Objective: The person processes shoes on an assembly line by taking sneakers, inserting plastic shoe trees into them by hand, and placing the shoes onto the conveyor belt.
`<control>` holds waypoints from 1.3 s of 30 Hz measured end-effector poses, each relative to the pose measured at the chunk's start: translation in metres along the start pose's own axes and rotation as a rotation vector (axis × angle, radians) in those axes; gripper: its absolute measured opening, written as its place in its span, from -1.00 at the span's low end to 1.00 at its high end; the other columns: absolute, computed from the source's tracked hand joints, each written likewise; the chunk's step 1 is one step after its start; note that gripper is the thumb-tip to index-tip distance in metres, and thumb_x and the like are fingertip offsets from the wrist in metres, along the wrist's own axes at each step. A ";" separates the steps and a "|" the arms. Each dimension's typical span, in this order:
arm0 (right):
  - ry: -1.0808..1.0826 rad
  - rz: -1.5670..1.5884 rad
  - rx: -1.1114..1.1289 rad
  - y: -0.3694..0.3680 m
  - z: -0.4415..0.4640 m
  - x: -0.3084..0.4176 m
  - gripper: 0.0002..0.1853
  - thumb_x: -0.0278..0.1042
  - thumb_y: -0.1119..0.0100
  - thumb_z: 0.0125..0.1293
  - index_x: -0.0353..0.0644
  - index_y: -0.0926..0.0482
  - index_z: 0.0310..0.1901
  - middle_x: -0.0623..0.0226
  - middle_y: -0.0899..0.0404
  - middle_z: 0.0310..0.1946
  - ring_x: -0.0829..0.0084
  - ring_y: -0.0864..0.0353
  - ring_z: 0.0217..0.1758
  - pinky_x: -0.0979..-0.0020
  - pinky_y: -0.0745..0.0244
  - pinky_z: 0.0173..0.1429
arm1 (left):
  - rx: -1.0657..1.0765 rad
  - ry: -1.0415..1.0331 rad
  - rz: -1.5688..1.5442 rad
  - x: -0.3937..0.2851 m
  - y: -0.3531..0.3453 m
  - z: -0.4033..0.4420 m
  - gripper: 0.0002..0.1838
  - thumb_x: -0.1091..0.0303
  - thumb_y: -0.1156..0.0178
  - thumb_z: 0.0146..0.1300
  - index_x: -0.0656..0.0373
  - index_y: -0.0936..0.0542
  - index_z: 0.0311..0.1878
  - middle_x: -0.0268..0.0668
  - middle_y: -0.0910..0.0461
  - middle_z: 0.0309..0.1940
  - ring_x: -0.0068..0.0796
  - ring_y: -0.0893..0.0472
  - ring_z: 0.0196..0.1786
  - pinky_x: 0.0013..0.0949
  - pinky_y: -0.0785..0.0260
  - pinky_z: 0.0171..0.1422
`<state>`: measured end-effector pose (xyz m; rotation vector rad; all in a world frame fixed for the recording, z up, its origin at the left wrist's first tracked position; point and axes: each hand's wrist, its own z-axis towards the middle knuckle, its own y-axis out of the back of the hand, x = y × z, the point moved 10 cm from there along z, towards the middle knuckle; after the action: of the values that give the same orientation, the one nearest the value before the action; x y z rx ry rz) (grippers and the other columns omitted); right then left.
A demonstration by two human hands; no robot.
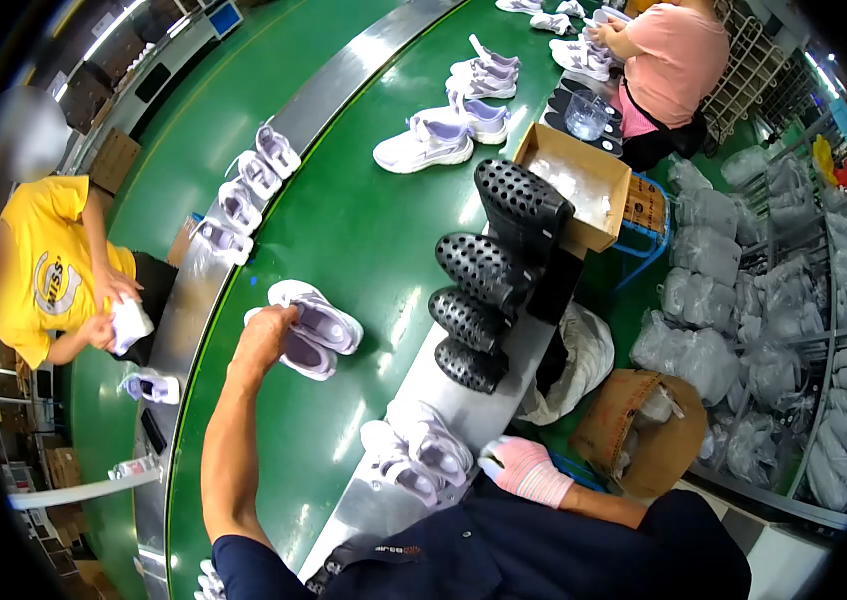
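Observation:
My bare left hand (268,337) reaches over the green belt, its fingers closed at the heel end of a pair of white and lavender sneakers (318,318). The pair stands side by side with the openings up. At the metal ledge near my body, my right hand (525,470) wears a pale pink glove, with the fingers curled together. Whatever may be inside those fingers is hidden. Just left of it, another white sneaker pair (418,452) rests on the ledge.
Black perforated shoe lasts (483,270) stand along the ledge beside a cardboard box (578,185). More sneakers (423,145) sit farther up the belt (363,230). A person in yellow (58,270) holds a white item opposite; a person in pink (678,60) handles shoes. Bagged goods (703,300) fill a rack.

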<state>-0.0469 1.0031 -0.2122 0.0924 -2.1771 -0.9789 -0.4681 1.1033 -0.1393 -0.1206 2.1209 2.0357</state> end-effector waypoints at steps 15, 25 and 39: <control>0.185 -0.616 -0.109 -0.094 0.012 0.103 -0.46 0.19 -0.36 0.25 -0.18 -0.66 -0.04 0.17 -0.69 -0.11 0.23 -0.67 0.04 0.22 -0.58 0.11 | 0.156 0.146 -0.045 -0.066 -0.055 -0.280 -0.82 0.55 -0.16 0.21 0.16 -0.66 -0.14 0.00 -0.68 -0.29 0.02 -0.72 -0.13 -0.06 -0.62 -0.02; 0.212 -0.542 -0.208 -0.088 0.076 0.119 -0.83 -0.17 -0.32 0.15 -0.04 -0.69 -0.31 0.22 -0.76 -0.31 0.19 -0.78 -0.15 0.15 -0.64 -0.03 | 0.116 0.058 -0.127 -0.126 -0.098 -0.284 -0.84 0.47 -0.17 0.23 0.12 -0.64 -0.14 -0.14 -0.61 -0.31 -0.04 -0.68 -0.09 -0.05 -0.58 -0.02; 0.193 -0.680 -0.343 0.024 0.243 0.158 -0.81 -0.14 -0.32 0.22 0.00 -0.71 -0.21 0.27 -0.76 -0.23 0.19 -0.74 -0.07 0.09 -0.53 0.06 | -0.071 0.194 -0.044 -0.029 -0.073 -0.146 -0.85 0.45 -0.16 0.24 0.14 -0.61 -0.13 -0.10 -0.58 -0.33 -0.04 -0.67 -0.11 -0.04 -0.56 -0.07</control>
<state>-0.3146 1.1167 -0.2085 0.7660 -1.7863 -1.6259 -0.4384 0.9520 -0.2004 -0.3868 2.1327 2.1524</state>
